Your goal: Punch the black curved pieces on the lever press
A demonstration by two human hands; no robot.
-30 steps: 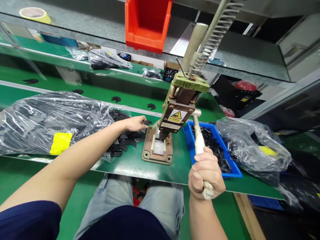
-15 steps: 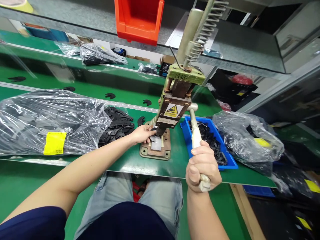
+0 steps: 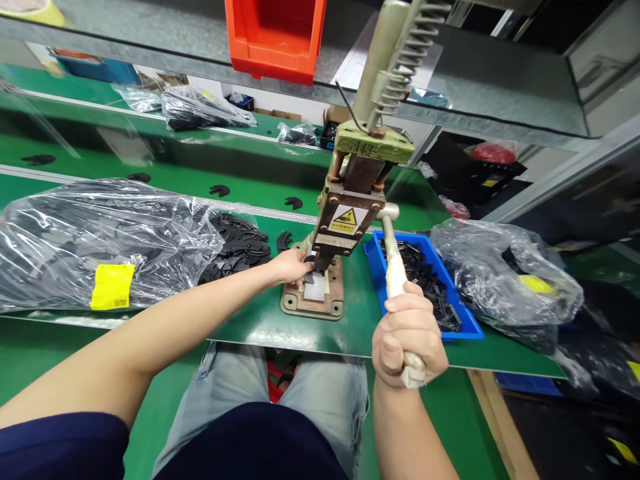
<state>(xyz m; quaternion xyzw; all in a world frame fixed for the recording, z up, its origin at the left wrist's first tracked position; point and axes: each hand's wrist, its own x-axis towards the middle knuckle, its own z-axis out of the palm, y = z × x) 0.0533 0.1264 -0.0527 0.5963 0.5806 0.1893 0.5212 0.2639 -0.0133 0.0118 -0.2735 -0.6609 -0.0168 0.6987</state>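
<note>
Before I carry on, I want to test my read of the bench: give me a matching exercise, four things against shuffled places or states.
Things:
1. Left hand
2. Right hand
3. Blue tray
4. Orange-red bin

Places or states:
A. On the grey shelf
B. Right of the press, with black parts inside
C. Gripping the lever
D. Holding a dark piece at the press

Pairs: 1-D, 2-C, 3-B, 4-A
</note>
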